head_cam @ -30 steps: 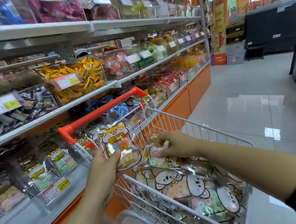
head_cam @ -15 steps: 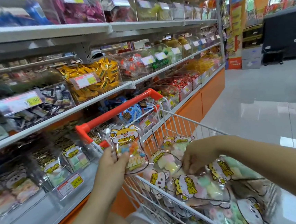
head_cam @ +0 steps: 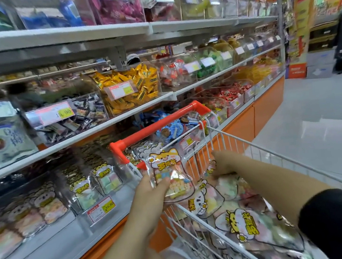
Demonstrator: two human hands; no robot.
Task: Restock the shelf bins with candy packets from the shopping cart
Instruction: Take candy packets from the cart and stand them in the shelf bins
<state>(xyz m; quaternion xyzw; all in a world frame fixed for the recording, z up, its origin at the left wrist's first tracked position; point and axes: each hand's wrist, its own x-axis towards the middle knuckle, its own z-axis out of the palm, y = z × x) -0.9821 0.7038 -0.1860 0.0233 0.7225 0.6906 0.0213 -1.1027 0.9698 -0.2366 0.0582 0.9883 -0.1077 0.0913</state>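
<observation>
My left hand (head_cam: 151,196) grips a clear candy packet (head_cam: 170,175) with a yellow cartoon cat label, held upright beside the cart's orange handle (head_cam: 157,126). My right hand (head_cam: 223,164) reaches into the far end of the white wire shopping cart (head_cam: 272,153). Its fingers curl down around a packet (head_cam: 211,168) on the pile. Several more packets (head_cam: 244,226) fill the cart. A clear shelf bin (head_cam: 105,177) on the lowest shelf to the left holds matching packets.
Shelves of clear candy bins run along the left, among them gold-wrapped sweets (head_cam: 132,87) and red sweets (head_cam: 231,92). A price tag (head_cam: 101,209) hangs on the lower bin's front. An orange base cabinet (head_cam: 268,103) lies below. A glossy tiled aisle (head_cam: 312,128) opens to the right.
My right hand has moved from the middle of the cart's pile to its far end. The left hand keeps its packet by the handle. The view has shifted left toward the shelves.
</observation>
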